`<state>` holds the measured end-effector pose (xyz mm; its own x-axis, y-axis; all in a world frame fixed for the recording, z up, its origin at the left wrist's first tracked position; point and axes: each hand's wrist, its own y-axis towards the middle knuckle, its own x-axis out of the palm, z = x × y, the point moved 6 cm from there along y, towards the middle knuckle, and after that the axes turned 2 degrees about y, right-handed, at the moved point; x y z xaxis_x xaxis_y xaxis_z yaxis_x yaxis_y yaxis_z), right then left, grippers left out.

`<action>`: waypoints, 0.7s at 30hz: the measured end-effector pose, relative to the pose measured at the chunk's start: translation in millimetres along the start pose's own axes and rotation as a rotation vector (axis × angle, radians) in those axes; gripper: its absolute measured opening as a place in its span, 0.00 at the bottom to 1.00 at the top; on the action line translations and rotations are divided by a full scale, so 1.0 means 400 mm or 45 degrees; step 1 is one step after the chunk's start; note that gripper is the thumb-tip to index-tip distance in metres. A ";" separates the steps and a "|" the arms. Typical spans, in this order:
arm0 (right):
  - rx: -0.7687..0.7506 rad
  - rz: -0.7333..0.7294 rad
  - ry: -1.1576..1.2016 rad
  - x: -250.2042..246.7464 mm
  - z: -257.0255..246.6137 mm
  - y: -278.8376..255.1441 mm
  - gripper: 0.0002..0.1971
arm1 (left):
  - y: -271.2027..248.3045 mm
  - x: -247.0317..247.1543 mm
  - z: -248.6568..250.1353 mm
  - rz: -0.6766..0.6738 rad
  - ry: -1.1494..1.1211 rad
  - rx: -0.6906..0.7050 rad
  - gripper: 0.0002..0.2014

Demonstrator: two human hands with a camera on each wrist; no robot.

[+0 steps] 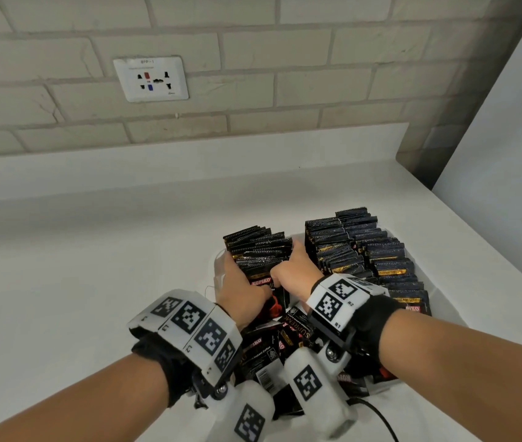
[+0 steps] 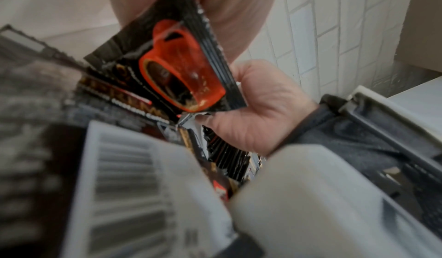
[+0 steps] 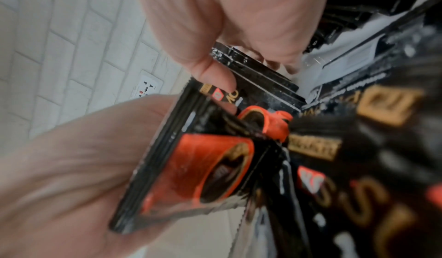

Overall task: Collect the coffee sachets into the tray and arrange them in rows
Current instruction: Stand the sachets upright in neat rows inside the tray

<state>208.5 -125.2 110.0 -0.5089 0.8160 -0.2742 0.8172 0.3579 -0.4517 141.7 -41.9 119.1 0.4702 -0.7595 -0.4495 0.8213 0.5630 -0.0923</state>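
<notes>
Both hands are down in the tray [image 1: 218, 260], a clear plastic one on the white counter [image 1: 94, 250], working the leftmost row of sachets [image 1: 258, 247]. Left hand [image 1: 240, 291] grips the left side of that standing bundle, fingers wrapped round the stack edge; the left wrist view shows it closed on a sachet with an orange cup print [image 2: 181, 73]. Right hand [image 1: 294, 269] is curled on the right side of the same bundle, thumb on the front face and fingers behind, as seen in the right wrist view [image 3: 210, 69]. So both hands are clamped on the one row, squeezing from either side. To the right, two more rows of sachets [image 1: 365, 250] stand upright on edge, packed close and filling the tray's right half. Near edge of the tray has a loose heap of sachets [image 1: 285, 342] lying flat and overlapping at mixed angles, under the wrists. Brick wall behind with a socket plate [image 1: 150, 78]. A black cable [image 1: 380, 419] runs off at the bottom.
</notes>
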 end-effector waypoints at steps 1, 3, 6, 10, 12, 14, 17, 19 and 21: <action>0.014 -0.023 -0.044 0.002 -0.001 -0.008 0.33 | 0.001 0.001 0.001 -0.006 -0.015 -0.001 0.36; 0.017 -0.051 -0.094 -0.001 0.002 -0.008 0.25 | 0.002 0.001 0.001 -0.045 -0.032 -0.012 0.38; 0.004 -0.027 -0.042 -0.017 0.000 -0.006 0.21 | 0.002 0.004 0.002 -0.108 -0.077 -0.045 0.33; -0.022 -0.168 0.045 0.001 -0.007 -0.016 0.35 | 0.000 0.002 0.010 -0.111 -0.084 -0.017 0.39; -0.023 -0.186 0.056 -0.002 -0.014 -0.022 0.37 | -0.004 0.002 0.013 -0.154 -0.126 -0.063 0.39; -0.033 -0.156 0.004 -0.019 -0.031 -0.034 0.38 | -0.011 -0.003 0.018 -0.186 -0.167 -0.123 0.39; -0.104 -0.162 -0.024 -0.054 -0.081 -0.070 0.43 | -0.023 -0.017 0.031 -0.273 -0.284 -0.189 0.27; -0.215 -0.166 0.035 -0.096 -0.129 -0.117 0.43 | -0.036 -0.037 0.043 -0.355 -0.295 -0.212 0.22; -0.360 -0.164 0.121 -0.164 -0.174 -0.174 0.41 | -0.046 -0.070 0.052 -0.394 -0.253 -0.176 0.32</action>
<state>203.7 -171.9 218.5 -0.5968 0.7894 -0.1439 0.7970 0.5624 -0.2201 120.1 -37.6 151.8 0.2721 -0.9409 -0.2018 0.8892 0.3260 -0.3211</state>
